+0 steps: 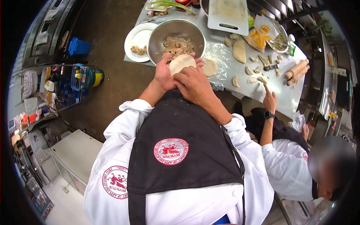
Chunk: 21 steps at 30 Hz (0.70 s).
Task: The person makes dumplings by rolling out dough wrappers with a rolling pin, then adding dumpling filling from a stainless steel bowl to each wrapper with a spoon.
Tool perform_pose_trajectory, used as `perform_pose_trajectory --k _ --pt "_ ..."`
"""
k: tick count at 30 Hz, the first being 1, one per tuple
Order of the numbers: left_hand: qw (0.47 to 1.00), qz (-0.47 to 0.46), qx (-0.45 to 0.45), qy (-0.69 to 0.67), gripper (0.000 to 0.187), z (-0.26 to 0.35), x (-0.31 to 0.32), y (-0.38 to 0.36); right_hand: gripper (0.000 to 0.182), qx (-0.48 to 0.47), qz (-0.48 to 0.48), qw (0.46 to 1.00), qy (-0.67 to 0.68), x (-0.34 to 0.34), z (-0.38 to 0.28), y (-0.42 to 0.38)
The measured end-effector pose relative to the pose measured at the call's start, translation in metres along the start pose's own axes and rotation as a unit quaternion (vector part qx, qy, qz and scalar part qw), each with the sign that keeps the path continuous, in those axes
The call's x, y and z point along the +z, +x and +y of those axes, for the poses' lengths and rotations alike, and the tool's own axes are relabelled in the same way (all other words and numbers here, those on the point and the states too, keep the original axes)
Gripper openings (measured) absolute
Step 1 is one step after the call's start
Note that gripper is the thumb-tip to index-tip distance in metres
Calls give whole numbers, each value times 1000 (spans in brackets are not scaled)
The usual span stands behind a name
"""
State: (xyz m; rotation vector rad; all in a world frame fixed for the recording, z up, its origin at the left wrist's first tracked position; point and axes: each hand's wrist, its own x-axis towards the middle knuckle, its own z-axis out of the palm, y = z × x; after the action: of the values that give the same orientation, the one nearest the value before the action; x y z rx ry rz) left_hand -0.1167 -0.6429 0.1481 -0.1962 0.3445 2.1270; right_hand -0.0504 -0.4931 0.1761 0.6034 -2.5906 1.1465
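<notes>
A round, flat dough wrapper (pixel 180 64) rests across the palm and fingers of my left hand (pixel 163 74), which holds it from below. My right hand (pixel 195 85) has its fingers together on the wrapper's near edge. Just beyond is a steel mixing bowl (pixel 153 47) with a ground meat filling (pixel 178 47) inside. To the right of my hands, another dough round (pixel 210 68) lies on plastic wrap (pixel 219 56). Whatever lies under my right fingertips is hidden.
A white plate (pixel 131 38) with a little food stands left of the bowl. On the steel table (pixel 279 98) are folded dumplings (pixel 251 79), a dough piece (pixel 239 51), rolling pins (pixel 297 72) and a cutting board (pixel 228 11). A co-worker's hand (pixel 269 99) reaches in from the right.
</notes>
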Motion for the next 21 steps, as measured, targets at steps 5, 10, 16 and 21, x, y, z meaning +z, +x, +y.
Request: perform_pose_trajectory --k 5,10,16,21 --pt "999 2 50 -2 95 12 12 -9 34 -5 -9 998 -61 -23 -8 14" --pt "999 18 17 -31 86 24 1 -5 31 -65 -4 993 -100 -12 4 24" --pt "988 -42 -45 144 67 51 -15 -9 12 227 128 949 176 0 -2 51" --pt "797 -9 -153 585 51 85 -34 0 13 340 194 900 191 2 -12 83"
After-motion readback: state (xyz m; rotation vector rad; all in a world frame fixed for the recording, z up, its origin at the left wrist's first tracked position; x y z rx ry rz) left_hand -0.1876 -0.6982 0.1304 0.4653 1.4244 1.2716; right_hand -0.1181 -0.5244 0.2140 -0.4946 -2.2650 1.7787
